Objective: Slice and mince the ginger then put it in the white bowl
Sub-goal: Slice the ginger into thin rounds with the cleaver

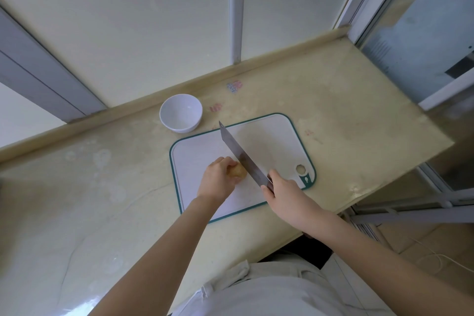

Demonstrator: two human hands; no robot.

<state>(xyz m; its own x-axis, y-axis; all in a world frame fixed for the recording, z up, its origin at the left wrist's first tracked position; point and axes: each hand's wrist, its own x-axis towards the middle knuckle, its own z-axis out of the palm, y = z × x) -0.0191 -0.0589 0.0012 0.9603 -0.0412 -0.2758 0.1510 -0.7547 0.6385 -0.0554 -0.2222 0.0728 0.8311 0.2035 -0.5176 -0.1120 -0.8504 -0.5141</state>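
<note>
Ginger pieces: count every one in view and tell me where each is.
1. The ginger lies on the cutting board, held by the left hand, beside the knife blade. Slices could be hidden behind that hand. The white bowl holds none.

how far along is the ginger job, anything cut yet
Barely started. Done: the tan ginger knob sits, apparently uncut, on the white teal-rimmed plastic cutting board. In hand: the left hand holds the ginger while the right hand grips the steel cleaver-style knife, blade at the ginger's right side. Left: slicing, mincing and the transfer; no cut pieces show, and the round white bowl looks empty.
</note>
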